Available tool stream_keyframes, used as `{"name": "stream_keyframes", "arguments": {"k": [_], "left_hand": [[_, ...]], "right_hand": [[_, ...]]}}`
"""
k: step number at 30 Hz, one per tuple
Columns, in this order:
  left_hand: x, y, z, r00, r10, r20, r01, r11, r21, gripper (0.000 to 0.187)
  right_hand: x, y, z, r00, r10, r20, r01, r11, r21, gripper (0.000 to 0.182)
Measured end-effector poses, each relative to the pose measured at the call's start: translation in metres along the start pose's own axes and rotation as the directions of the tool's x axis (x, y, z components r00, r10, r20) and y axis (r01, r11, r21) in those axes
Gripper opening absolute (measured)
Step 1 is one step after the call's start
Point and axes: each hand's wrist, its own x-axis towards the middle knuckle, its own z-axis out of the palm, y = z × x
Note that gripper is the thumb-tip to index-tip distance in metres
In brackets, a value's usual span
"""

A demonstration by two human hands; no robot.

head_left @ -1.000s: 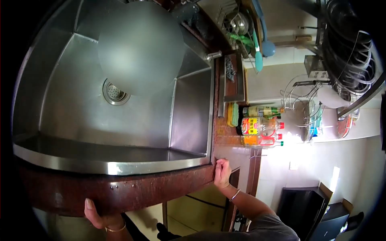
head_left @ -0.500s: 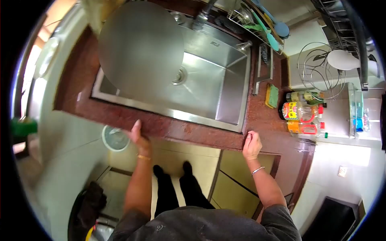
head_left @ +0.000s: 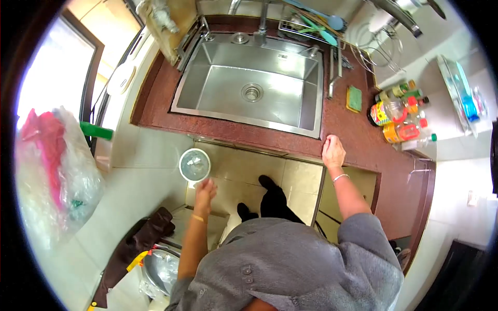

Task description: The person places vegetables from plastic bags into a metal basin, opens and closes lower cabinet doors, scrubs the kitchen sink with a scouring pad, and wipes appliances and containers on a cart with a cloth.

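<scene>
My left hand [head_left: 206, 191] hangs just below a white-rimmed round container [head_left: 195, 166] beside the cabinet front; its fingers are curled and blurred, and whether they hold anything is unclear. On the red-brown counter's front edge [head_left: 249, 136], to the right of the sink, rests my right hand [head_left: 333, 150] with its fingers curled down and nothing seen in them. The steel sink [head_left: 228, 85] is empty, with a round drain [head_left: 252, 93] in its floor. A green and yellow sponge [head_left: 354, 99] lies on the counter beyond my right hand.
Bottles [head_left: 388, 112] stand at the counter's right. A rack of utensils [head_left: 311, 31] is behind the sink, near the faucet [head_left: 263, 23]. Plastic bags [head_left: 57, 171] hang at the left. A bin with a plastic liner [head_left: 162, 269] stands at the lower left.
My left hand has left the counter edge and moved down beside the round container. The right hand stays at the edge. The view has shifted, and the grey blurred disc over the sink is gone.
</scene>
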Motion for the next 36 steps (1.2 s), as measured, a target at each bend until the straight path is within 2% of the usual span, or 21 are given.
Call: {"name": "stream_keyframes", "arguments": {"k": [2, 4, 6, 8, 9, 10, 12, 14, 16, 18, 20, 22, 24, 26, 28, 29, 36], "left_hand": [[-0.046, -0.022, -0.010, 0.993, -0.106, 0.048, 0.111, 0.988, -0.111, 0.026], [-0.067, -0.059, -0.037, 0.962, -0.195, 0.192, 0.209, 0.976, -0.056, 0.022], [-0.087, -0.091, -0.037, 0.977, -0.209, -0.043, 0.209, 0.978, -0.013, 0.023], [-0.084, -0.153, -0.072, 0.991, -0.109, -0.074, 0.123, 0.969, 0.215, 0.025], [-0.082, -0.178, -0.085, 0.993, -0.080, -0.091, 0.103, 0.952, 0.289, 0.025], [-0.081, -0.199, -0.094, 0.992, -0.075, -0.105, 0.104, 0.943, 0.315, 0.025], [-0.080, -0.227, -0.104, 0.990, -0.070, -0.122, 0.109, 0.930, 0.351, 0.025], [-0.080, -0.238, -0.101, 0.988, -0.082, -0.132, 0.126, 0.923, 0.363, 0.026], [-0.081, -0.242, -0.094, 0.985, -0.101, -0.137, 0.146, 0.917, 0.371, 0.026], [-0.086, -0.233, -0.085, 0.982, -0.112, -0.154, 0.163, 0.910, 0.380, 0.026], [-0.090, -0.222, -0.073, 0.977, -0.114, -0.178, 0.175, 0.909, 0.378, 0.027], [-0.095, -0.213, -0.061, 0.971, -0.121, -0.205, 0.190, 0.912, 0.363, 0.027], [-0.102, -0.206, -0.051, 0.963, -0.126, -0.236, 0.206, 0.914, 0.351, 0.027], [-0.110, -0.199, -0.041, 0.954, -0.132, -0.270, 0.222, 0.915, 0.337, 0.028], [-0.117, -0.196, -0.033, 0.944, -0.143, -0.297, 0.242, 0.913, 0.328, 0.028], [-0.120, -0.195, -0.030, 0.939, -0.148, -0.309, 0.250, 0.913, 0.324, 0.028], [-0.129, -0.215, -0.028, 0.930, -0.173, -0.324, 0.275, 0.912, 0.305, 0.030]], "right_hand": [[0.000, 0.001, -0.001, 1.000, 0.005, -0.013, -0.004, 1.000, 0.014, 0.007], [0.000, 0.002, -0.004, 1.000, -0.005, 0.000, 0.005, 0.999, 0.034, 0.007], [0.002, 0.003, -0.003, 1.000, 0.007, -0.014, -0.005, 0.996, 0.084, 0.007], [0.002, 0.008, -0.002, 0.999, 0.043, -0.003, -0.042, 0.989, 0.144, 0.007], [0.003, 0.012, 0.002, 0.993, 0.114, 0.023, -0.117, 0.976, 0.184, 0.008], [0.009, 0.012, 0.001, 0.978, 0.188, 0.094, -0.204, 0.958, 0.203, 0.006], [0.024, 0.023, 0.012, 0.982, 0.171, 0.082, -0.190, 0.886, 0.422, 0.006], [0.062, -0.003, -0.012, 0.998, -0.018, -0.060, 0.044, 0.892, 0.450, 0.011], [0.117, -0.019, -0.029, 0.956, -0.157, -0.248, 0.253, 0.868, 0.427, 0.014], [0.176, -0.007, -0.033, 0.921, -0.040, -0.387, 0.194, 0.909, 0.368, 0.015], [0.232, 0.031, -0.016, 0.910, 0.131, -0.393, 0.003, 0.946, 0.323, 0.015], [0.287, 0.104, 0.043, 0.932, 0.076, -0.355, -0.072, 0.997, 0.024, 0.017], [0.320, 0.131, 0.062, 0.989, 0.126, -0.082, -0.129, 0.991, -0.031, 0.021], [0.361, 0.152, 0.093, 0.926, 0.308, 0.219, -0.252, 0.935, -0.249, 0.027], [0.383, 0.161, 0.123, 0.877, 0.425, 0.225, -0.374, 0.897, -0.236, 0.039], [0.389, 0.162, 0.132, 0.853, 0.463, 0.242, -0.408, 0.879, -0.246, 0.038], [0.358, 0.138, 0.101, 0.916, 0.334, 0.224, -0.284, 0.931, -0.229, 0.031]]}}
